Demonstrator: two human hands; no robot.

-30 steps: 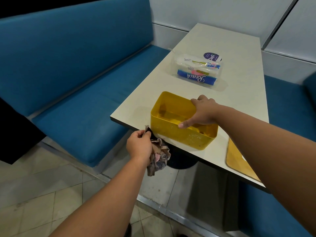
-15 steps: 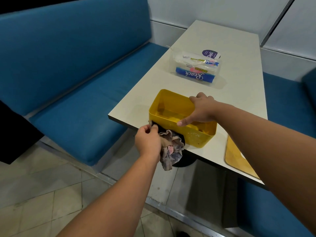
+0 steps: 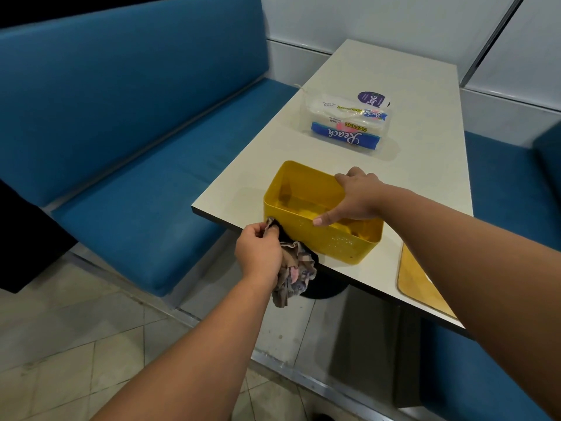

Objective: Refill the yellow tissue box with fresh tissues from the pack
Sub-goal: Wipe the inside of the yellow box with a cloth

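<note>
- One yellow tissue box (image 3: pixel 340 241), open-topped, at the table's near edge.
- One tissue pack (image 3: pixel 346 126), at 12 o'clock from the box (blue band across its front).
- One purple round label (image 3: pixel 372 99), at 1 o'clock from the pack.
- One crumpled cloth (image 3: pixel 293 268), at 7 o'clock from the box.
- One yellow flat piece (image 3: pixel 422 284), at 3 o'clock from the box.
- Two hands: left hand (image 3: pixel 258 253), right hand (image 3: pixel 355 199).
- One table (image 3: pixel 425 165).
- Two blue bench seats, one at 9 o'clock (image 3: pixel 145 208), one at 3 o'clock (image 3: pixel 510 177).
</note>
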